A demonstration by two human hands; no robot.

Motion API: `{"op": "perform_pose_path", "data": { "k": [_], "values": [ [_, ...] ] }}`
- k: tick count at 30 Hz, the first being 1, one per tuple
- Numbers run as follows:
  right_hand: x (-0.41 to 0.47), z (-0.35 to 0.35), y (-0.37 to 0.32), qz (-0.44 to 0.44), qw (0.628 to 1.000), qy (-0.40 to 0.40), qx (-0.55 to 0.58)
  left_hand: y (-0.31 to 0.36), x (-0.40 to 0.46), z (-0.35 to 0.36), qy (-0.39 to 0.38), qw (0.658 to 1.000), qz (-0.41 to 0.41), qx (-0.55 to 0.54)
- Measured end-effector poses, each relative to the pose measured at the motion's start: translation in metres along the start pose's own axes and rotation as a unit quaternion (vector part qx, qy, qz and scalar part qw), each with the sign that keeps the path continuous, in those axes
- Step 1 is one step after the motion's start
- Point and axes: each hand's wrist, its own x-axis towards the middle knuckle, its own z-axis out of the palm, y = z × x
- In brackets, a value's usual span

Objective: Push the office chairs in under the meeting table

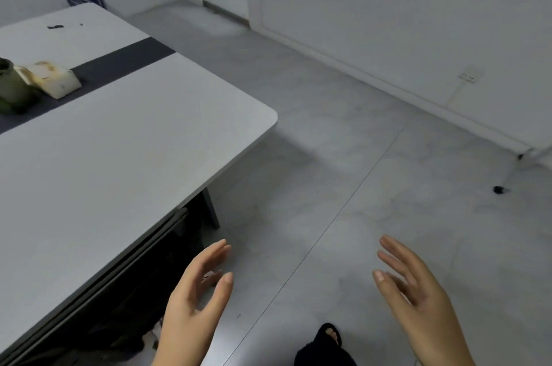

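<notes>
The floor of pale tiles fills the right of the view. The table takes up the left, with a dark chair seen tucked beneath its near edge. A white box is set on the table's dark strip. Both grips are held wide and empty above the floor: left hand, right hand.

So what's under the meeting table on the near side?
Under the meeting table, a dark chair back sits tucked against the edge beside a grey table leg. The tabletop and shadow hide everything deeper, including any seat or further chairs.
</notes>
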Motion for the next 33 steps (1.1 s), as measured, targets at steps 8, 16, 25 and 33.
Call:
{"op": "perform_pose_path", "data": {
  "k": [8, 16, 25, 33],
  "values": [
    [0.092, -0.087, 0.018, -0.024, 0.999, 0.014, 0.024, 0.021, 0.057, 0.126, -0.039, 0.999, 0.002, -0.021],
    [0.205, -0.097, 0.035, -0.019, 0.999, 0.009, 0.046, 0.024, 0.156, 0.184, -0.042, 0.999, -0.006, 0.009],
    [0.394, -0.074, -0.004, -0.054, 0.997, 0.026, 0.058, 0.045, 0.342, 0.212, -0.029, 1.000, 0.010, 0.002],
    [0.539, -0.052, -0.026, -0.048, 0.997, -0.017, 0.058, 0.038, 0.463, 0.239, 0.018, 1.000, -0.001, -0.013]
  ]
}}
